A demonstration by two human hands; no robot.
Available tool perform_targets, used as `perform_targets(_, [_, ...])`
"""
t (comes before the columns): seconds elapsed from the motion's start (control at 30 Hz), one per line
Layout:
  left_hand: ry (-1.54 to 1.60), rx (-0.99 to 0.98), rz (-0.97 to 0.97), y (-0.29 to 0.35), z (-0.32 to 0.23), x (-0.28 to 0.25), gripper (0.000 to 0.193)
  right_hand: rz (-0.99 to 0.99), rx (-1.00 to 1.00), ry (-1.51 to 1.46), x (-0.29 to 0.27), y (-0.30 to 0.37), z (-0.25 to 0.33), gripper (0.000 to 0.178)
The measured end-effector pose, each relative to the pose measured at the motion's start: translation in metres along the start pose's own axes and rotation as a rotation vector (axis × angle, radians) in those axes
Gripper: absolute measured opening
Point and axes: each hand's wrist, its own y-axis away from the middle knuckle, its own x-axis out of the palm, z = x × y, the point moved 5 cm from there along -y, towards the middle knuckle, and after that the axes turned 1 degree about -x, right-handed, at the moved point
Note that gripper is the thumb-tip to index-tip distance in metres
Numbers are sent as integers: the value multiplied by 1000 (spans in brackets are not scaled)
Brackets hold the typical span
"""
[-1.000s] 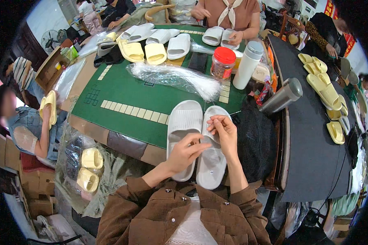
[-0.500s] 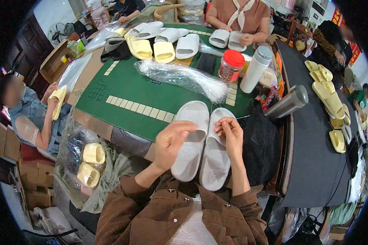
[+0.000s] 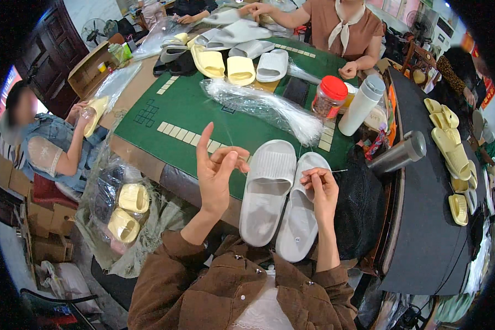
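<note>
Two grey slide sandals, the left one and the right one, lie side by side in front of me, toes toward me, at the table's near edge. At the right sandal's strap, my right hand pinches a thin white plastic strand, its end poking out to the right. Left of the sandals, my left hand is raised, index finger pointing up and thumb against the other fingertips. A faint fine line shows above it; what the pinch holds is too small to make out. Beyond lies a bundle of white strands in clear plastic.
Grey and yellow sandals stand at the green mat's far side. A red-lidded jar, a white bottle and a steel tumbler stand to the right. Yellow sandals lie in a sack at left. Co-workers sit around.
My left hand has lifted away from the left sandal, index finger now upright. My right hand stays by the right sandal's strap. The person opposite has let go of a grey pair and reaches sideways.
</note>
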Motion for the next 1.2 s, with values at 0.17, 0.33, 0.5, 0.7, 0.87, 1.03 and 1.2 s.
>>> perform_targets(0.17, [-45,-35,14,-1,9,-5,41,15,13,-32,-2,1,6,15])
perform_targets(0.33, [-274,-158,349,13,17,5,17,3,61,-259,-3,16,27,16])
perform_targets(0.5, [-402,-380,550,54,25,7,12,149,166,-380,3,42,35,19])
perform_targets(0.7, [-528,-517,611,80,23,-8,18,357,332,-8,2,68,38,20])
perform_targets(0.87, [-637,-591,704,84,25,-7,21,342,335,261,-7,83,54,36])
perform_targets(1.03, [-711,-534,745,89,26,-4,20,548,219,584,-15,88,65,18])
perform_targets(1.2, [-793,-468,668,81,26,-7,23,510,275,650,-17,90,62,13])
